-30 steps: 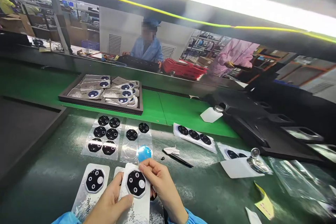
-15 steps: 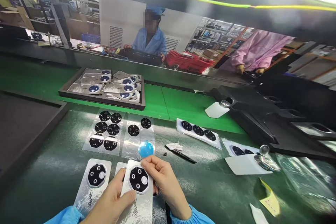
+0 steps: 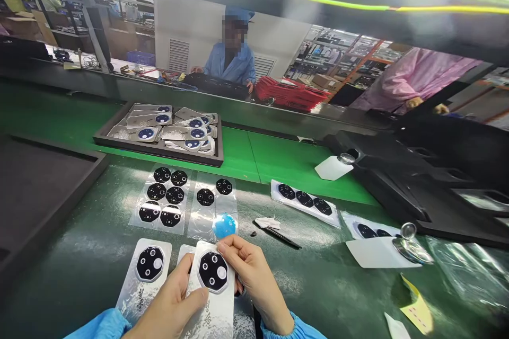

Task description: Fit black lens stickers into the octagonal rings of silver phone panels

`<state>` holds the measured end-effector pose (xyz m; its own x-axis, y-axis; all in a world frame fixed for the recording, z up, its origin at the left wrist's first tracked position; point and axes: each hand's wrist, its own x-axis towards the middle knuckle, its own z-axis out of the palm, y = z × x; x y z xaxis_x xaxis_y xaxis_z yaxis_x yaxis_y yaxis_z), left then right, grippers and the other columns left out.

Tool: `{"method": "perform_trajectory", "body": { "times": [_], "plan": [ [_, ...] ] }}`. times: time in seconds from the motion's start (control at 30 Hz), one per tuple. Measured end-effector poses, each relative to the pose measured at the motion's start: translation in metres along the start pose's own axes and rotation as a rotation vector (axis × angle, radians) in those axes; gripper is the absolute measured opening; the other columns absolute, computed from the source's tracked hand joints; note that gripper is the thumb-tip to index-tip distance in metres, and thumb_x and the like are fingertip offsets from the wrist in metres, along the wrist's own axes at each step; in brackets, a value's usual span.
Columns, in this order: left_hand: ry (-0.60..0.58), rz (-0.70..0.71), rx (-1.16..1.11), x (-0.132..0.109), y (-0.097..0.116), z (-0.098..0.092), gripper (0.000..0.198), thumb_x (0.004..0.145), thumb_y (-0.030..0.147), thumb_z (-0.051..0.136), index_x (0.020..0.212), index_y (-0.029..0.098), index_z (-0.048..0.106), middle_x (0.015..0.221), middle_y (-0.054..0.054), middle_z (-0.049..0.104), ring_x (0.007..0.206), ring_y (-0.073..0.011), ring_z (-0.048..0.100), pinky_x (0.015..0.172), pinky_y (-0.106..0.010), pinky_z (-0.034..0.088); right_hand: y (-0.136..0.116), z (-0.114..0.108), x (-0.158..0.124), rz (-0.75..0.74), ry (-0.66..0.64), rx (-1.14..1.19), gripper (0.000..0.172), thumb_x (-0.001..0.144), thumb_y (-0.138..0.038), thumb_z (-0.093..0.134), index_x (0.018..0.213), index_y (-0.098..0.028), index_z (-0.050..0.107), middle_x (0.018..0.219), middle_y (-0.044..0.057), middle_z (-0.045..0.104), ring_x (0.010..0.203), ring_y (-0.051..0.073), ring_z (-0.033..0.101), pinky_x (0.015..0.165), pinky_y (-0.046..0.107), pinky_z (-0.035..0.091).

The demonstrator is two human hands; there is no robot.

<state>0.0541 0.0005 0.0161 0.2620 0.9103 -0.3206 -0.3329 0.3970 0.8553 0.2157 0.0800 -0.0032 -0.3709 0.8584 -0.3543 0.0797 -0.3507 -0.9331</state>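
Observation:
My left hand (image 3: 175, 296) grips a silver metal plate (image 3: 217, 307) by its left edge, thumb on the front. On the plate's upper part sits a black octagonal piece with several round holes. My right hand (image 3: 248, 270) pinches the plate's top right edge between thumb and fingers; a dark thing beneath its curled fingers is too hidden to name. A similar silver plate (image 3: 153, 246) lies to the left, and another is mostly covered by the held one. Just beyond my right fingertips, a blue round film (image 3: 225, 226) rests on a clear sheet (image 3: 202, 230).
A clear sheet of black stickers (image 3: 156, 190), black tweezers (image 3: 283, 238) and a white wipe (image 3: 267, 222) lie ahead. Behind stands a tray (image 3: 159, 149) of plates. Sticker strips (image 3: 305, 198), metal-topped bottles (image 3: 411, 249) and yellow paper (image 3: 417, 310) are rightward. A co-worker (image 3: 228, 63) sits opposite.
The whole view has shifted slightly, so the bench things appear a little farther right. Both hands keep the same hold on the plate. The pink-clothed person behind has moved right.

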Motion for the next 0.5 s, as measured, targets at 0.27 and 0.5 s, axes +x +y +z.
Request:
{"method": "perform_trajectory", "body": {
  "times": [0.27, 0.5],
  "plan": [
    [0.053, -0.055, -0.018, -0.002, -0.002, 0.000, 0.053, 0.089, 0.029, 0.062, 0.139, 0.024, 0.047, 0.140, -0.007, 0.057, 0.136, -0.0296, 0.042, 0.115, -0.045, 0.028, 0.003, -0.001, -0.002, -0.030, -0.022, -0.036, 0.048, 0.076, -0.064, 0.070, 0.079, -0.017, 0.060, 0.046, -0.007, 0.049, 0.032, 0.006, 0.042, 0.032, 0.017, 0.029],
    [-0.078, -0.049, 0.021, -0.002, -0.001, -0.003, 0.056, 0.088, 0.021, 0.059, 0.142, 0.020, 0.044, 0.143, -0.008, 0.055, 0.137, -0.0280, 0.044, 0.112, -0.041, 0.035, -0.008, -0.028, 0.002, -0.201, 0.144, -0.347, 0.042, 0.092, -0.057, 0.049, 0.098, -0.020, 0.065, 0.064, -0.002, 0.060, 0.044, 0.011, 0.053, 0.047, 0.024, 0.042]
  ]
}}
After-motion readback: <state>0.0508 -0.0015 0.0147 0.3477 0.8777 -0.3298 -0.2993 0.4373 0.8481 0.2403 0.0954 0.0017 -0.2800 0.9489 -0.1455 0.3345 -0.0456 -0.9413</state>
